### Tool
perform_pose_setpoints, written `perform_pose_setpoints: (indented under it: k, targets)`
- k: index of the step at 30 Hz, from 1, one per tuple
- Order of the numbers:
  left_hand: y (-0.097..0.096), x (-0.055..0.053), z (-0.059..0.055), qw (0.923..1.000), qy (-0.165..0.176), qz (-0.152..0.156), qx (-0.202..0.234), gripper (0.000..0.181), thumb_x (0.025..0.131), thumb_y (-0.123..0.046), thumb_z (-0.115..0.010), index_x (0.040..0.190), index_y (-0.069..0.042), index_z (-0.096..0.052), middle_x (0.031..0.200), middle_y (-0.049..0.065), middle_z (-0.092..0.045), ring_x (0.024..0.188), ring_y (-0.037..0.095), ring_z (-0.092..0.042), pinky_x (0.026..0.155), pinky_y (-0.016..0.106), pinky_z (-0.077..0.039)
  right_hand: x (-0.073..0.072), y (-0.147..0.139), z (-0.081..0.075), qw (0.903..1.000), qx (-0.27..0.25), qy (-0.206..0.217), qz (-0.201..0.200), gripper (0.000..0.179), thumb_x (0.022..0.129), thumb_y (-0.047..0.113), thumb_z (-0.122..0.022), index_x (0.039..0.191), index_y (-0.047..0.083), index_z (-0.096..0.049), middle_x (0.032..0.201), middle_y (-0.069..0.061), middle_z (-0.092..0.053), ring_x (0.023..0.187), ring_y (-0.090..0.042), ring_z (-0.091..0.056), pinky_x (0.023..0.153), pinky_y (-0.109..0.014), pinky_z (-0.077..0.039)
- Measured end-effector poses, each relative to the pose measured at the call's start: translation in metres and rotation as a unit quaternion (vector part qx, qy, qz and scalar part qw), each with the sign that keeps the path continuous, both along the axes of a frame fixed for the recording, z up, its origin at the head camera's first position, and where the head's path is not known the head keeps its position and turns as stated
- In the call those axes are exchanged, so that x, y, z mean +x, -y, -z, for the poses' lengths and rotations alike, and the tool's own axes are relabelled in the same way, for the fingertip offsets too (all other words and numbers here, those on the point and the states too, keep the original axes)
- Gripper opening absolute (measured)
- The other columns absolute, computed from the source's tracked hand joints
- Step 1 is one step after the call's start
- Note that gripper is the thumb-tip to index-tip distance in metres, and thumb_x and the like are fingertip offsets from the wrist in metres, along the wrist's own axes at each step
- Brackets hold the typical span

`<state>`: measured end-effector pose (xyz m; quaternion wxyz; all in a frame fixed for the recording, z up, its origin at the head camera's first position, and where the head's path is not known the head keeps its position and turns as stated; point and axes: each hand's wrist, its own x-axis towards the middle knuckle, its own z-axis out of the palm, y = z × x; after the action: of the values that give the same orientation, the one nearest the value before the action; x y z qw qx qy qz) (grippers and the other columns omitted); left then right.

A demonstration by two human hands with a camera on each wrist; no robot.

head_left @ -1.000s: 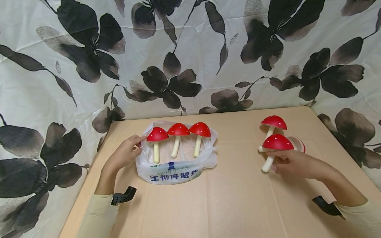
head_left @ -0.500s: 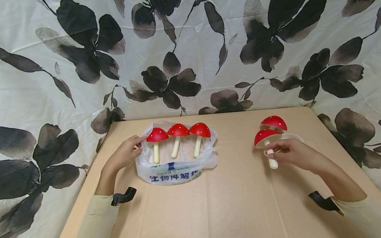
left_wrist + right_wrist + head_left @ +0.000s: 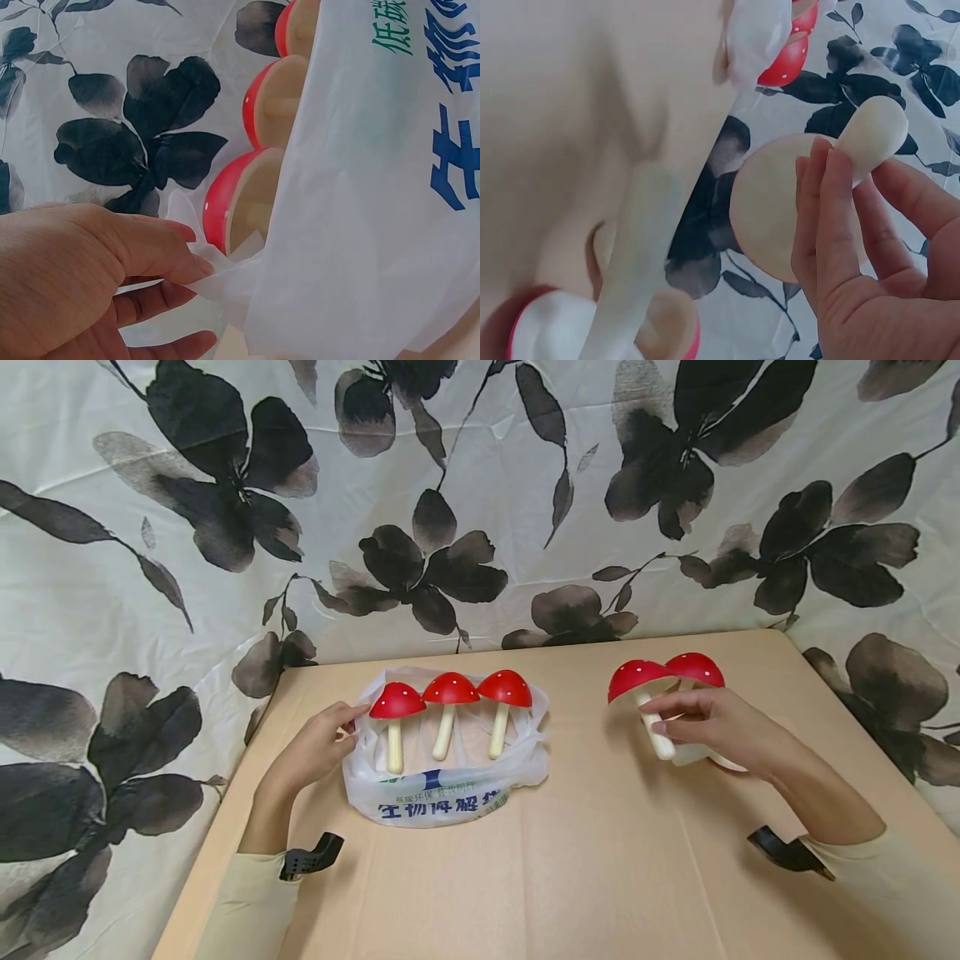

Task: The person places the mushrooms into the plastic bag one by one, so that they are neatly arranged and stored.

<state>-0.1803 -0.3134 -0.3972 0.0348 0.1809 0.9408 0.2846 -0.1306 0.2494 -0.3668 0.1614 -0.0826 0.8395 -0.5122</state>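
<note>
In the head view, my left hand (image 3: pixel 318 743) pinches the left edge of a white plastic bag (image 3: pixel 442 806) printed with blue and green characters. Three toy mushrooms with red, white-dotted caps lie side by side in its mouth: a left one (image 3: pixel 396 702), a middle one (image 3: pixel 450 687) and a right one (image 3: pixel 506 688). My right hand (image 3: pixel 731 727) grips another toy mushroom (image 3: pixel 636 678) by its pale stem, above the table, cap leaning left. The stem's rounded end (image 3: pixel 881 135) shows between fingers and thumb in the right wrist view. Behind that hand is a further mushroom (image 3: pixel 697 668), partly hidden.
A pale stem (image 3: pixel 634 255) and cap undersides (image 3: pixel 551 330) of other mushrooms lie under the right hand, mostly covered in the head view. The tan table (image 3: pixel 525 893) meets a white cloth (image 3: pixel 517 577) with dark flowers at the back. Each wrist wears a black band piece.
My right hand has lifted the mushroom off the right-hand group, turned it and carried it left and a little farther back. The left hand stays at the bag's edge.
</note>
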Motion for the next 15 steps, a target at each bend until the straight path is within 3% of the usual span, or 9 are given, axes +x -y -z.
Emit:
perform_pose_setpoints:
  k: [8, 15]
  targets:
    - [0.0, 0.0, 0.001, 1.0, -0.001, 0.003, 0.002, 0.053, 0.09, 0.009, -0.058, 0.143, 0.005, -0.053, 0.1, 0.012, -0.06, 0.095, 0.026, -0.056, 0.089, 0.051, -0.053, -0.007, 0.011, -0.003, 0.9997, 0.004, -0.021, -0.01, 0.046, 0.094, 0.027, -0.072, 0.137, 0.012, -0.063, 0.131, -0.013, -0.058, 0.108, -0.027, -0.063, 0.082, -0.032, -0.059]
    - [-0.002, 0.001, 0.0, 1.0, 0.004, -0.001, -0.001, 0.053, 0.091, 0.009, -0.058, 0.144, 0.005, -0.053, 0.101, 0.012, -0.06, 0.097, 0.027, -0.056, 0.091, 0.052, -0.053, -0.014, 0.023, -0.005, 0.9999, -0.007, -0.01, -0.011, 0.051, 0.094, 0.031, -0.073, 0.141, 0.019, -0.06, 0.134, -0.01, -0.057, 0.112, -0.03, -0.062, 0.085, -0.035, -0.057]
